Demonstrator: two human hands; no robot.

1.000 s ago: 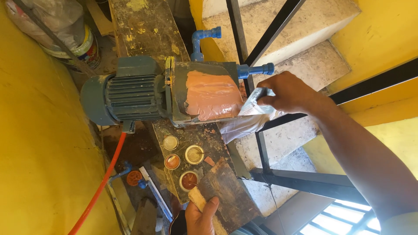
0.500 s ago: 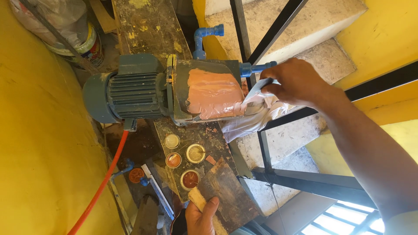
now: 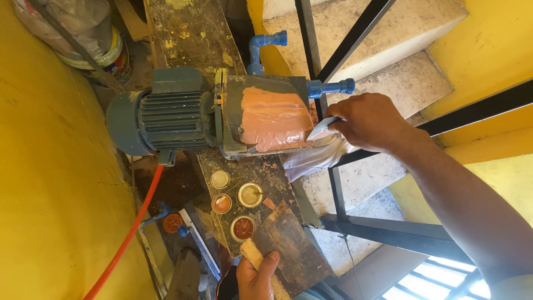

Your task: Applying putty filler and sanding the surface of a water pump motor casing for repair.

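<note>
The right hand (image 3: 369, 121) pinches a small flat grey spreader blade (image 3: 323, 128) between closed fingers, its tip touching the right edge of the salmon-pink putty patch (image 3: 275, 118) smeared over the casing of the blue-grey electric motor pump (image 3: 183, 114). A crumpled white cloth (image 3: 316, 158) hangs just below that hand. The left hand (image 3: 256, 275) grips a pale wooden handle (image 3: 253, 255) against a dark stained board (image 3: 291, 247), beside four small round open tins (image 3: 236, 203).
</note>
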